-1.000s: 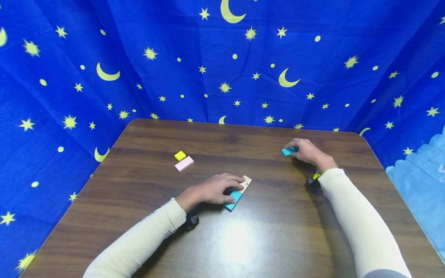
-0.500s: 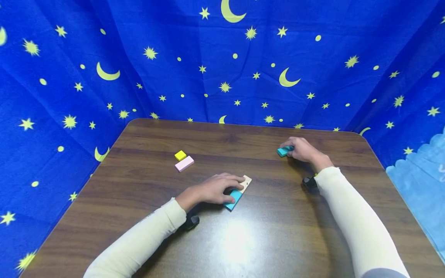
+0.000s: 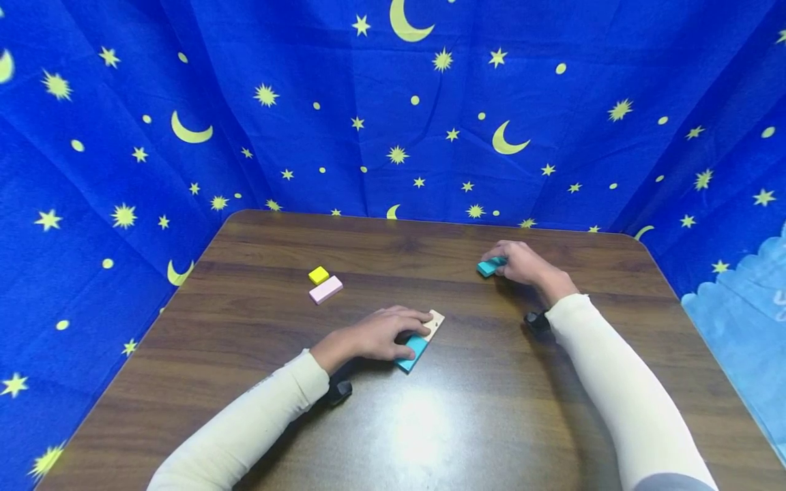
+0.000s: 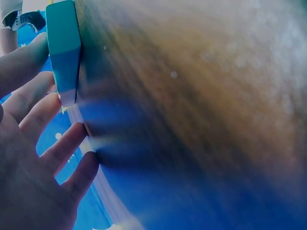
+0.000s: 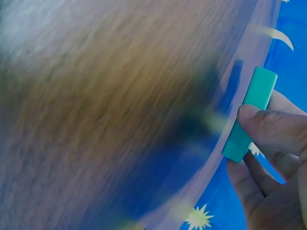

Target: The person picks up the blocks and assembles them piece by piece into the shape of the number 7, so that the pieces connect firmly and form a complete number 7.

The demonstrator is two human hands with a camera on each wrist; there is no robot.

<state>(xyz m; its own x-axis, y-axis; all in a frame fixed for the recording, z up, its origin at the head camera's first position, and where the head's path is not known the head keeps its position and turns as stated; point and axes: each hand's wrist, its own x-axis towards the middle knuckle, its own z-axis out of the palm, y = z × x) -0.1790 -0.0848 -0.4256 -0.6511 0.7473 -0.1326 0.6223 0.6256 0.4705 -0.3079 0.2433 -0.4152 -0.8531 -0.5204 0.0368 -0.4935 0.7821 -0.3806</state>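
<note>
My left hand (image 3: 383, 333) rests on two blocks lying end to end, a blue block (image 3: 414, 350) and a plain wooden block (image 3: 437, 320). Its thumb touches the blue one and its fingers reach over the wooden one, partly covering both. In the left wrist view the fingers are spread along the side of the blue block (image 4: 64, 36). Farther back and to the right, my right hand (image 3: 523, 263) pinches another turquoise block (image 3: 488, 266). The right wrist view shows the thumb on one face of this block (image 5: 261, 86), with fingers behind it.
A yellow block (image 3: 318, 275) and a pink block (image 3: 325, 290) lie close together on the left of the brown wooden table (image 3: 405, 252). Blue cloth (image 3: 319, 129) with moons and stars hangs around the table's far and side edges.
My right hand has moved left across the back of the table with the turquoise block. The yellow thing seen by the right wrist is now out of sight. My left hand stays put.
</note>
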